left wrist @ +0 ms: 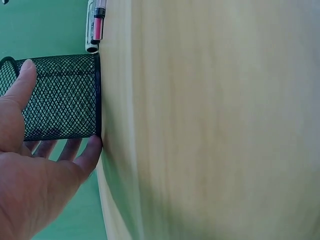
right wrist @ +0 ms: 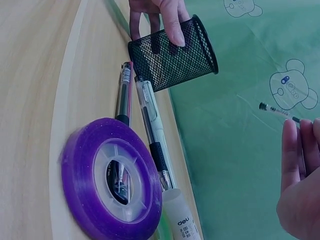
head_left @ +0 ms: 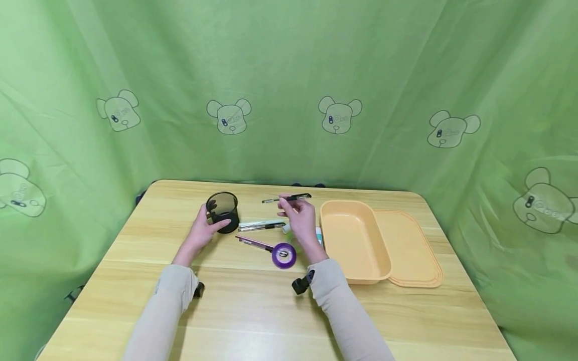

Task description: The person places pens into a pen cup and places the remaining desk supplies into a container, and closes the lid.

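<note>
My left hand (head_left: 201, 233) grips a black mesh pen cup (left wrist: 60, 97), thumb on one side and fingers on the other; the cup stands upright on the table. My right hand (head_left: 300, 218) pinches a black-and-clear pen (right wrist: 275, 109) in the air, to the right of the cup and above the tabletop. Beneath it lie several pens, among them a clear one with a black grip (right wrist: 152, 132) and a pinkish one (head_left: 254, 243). A purple tape roll (right wrist: 75, 165) overlaps the end of the pinkish pen. Partly hidden by my right hand is a white "deli" tube (right wrist: 180, 215).
An orange plastic box (head_left: 356, 240) stands to the right of my right forearm. Its flat orange lid (head_left: 408, 245) lies beside it on the wooden table (head_left: 253, 311). A green curtain (head_left: 280, 150) with bear-head prints hangs behind and at both sides.
</note>
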Demonstrator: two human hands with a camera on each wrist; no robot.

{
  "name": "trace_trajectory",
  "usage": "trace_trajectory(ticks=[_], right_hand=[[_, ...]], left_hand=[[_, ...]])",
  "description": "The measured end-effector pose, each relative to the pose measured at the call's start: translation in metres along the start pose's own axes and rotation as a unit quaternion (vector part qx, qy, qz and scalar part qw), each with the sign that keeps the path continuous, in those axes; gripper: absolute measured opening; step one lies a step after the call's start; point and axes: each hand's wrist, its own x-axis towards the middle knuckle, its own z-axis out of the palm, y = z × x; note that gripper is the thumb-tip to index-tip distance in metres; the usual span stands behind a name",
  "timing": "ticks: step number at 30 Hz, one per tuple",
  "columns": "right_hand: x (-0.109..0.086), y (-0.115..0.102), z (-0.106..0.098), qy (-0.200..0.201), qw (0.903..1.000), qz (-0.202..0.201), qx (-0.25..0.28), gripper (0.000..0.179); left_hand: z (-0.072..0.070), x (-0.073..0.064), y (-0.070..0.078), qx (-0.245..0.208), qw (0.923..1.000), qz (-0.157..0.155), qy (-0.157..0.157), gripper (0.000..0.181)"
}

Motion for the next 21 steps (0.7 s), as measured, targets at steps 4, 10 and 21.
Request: trace_trajectory(ticks=[4, 10, 21], right_hand=[[0.0, 0.0, 0.0, 0.008, 0.9998, -0.003, -0.019, 0.024], [0.001, 0.0, 0.003, 0.003, 0.9982, 0.023, 0.056, 0.025], [0.001, 0.002, 0.004, -0.019, 0.9975, 0.02, 0.065, 0.028]], left_hand=[[-0.001, 0.001, 0.001, 0.009, 0.9999, -0.004, -0.004, 0.09], [-0.003, 0.001, 0.002, 0.026, 0.9996, -0.012, -0.004, 0.09], [-0.004, -0.004, 0.013, 0.019, 0.9995, -0.014, -0.021, 0.093]])
